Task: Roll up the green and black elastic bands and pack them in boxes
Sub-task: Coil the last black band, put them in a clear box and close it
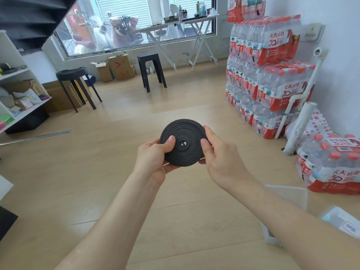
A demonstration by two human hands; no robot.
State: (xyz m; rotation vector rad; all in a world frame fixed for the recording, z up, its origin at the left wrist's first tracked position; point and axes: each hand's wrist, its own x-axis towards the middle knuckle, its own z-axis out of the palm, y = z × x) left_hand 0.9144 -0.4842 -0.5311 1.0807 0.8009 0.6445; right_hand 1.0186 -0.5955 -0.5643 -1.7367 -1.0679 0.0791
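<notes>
**A:** What sort of room is it?

**B:** A light wooden floor (120, 188) runs back to a wide window (136, 26). A white folding table (175, 30) stands under the window. Shrink-wrapped packs of bottled water (263, 75) with red labels are stacked high against the right wall. A round black stool (76, 82) and a square black stool (150, 69) stand on the far floor, with cardboard boxes (118, 68) between them by the wall. A white shelf unit (19, 90) is at the left edge.

**A:** And the band?

**B:** The black elastic band (184, 142) is wound into a tight flat spiral. It is held in the air over the floor at mid-frame, its coiled face tilted toward the camera.

**A:** How are the hands placed?

**B:** The left hand (153, 158) grips the coil's left side. Its thumb is pressed on the face and its fingers are curled underneath. The right hand (220, 160) pinches the right side, thumb on the face and the other fingers wrapped behind the rim. Both are clamped on the roll.

**A:** Any box?

**B:** A white plastic box (288, 193) sits on the floor at lower right, partly hidden behind the right forearm and well apart from the band. I cannot tell what is inside it.
</notes>
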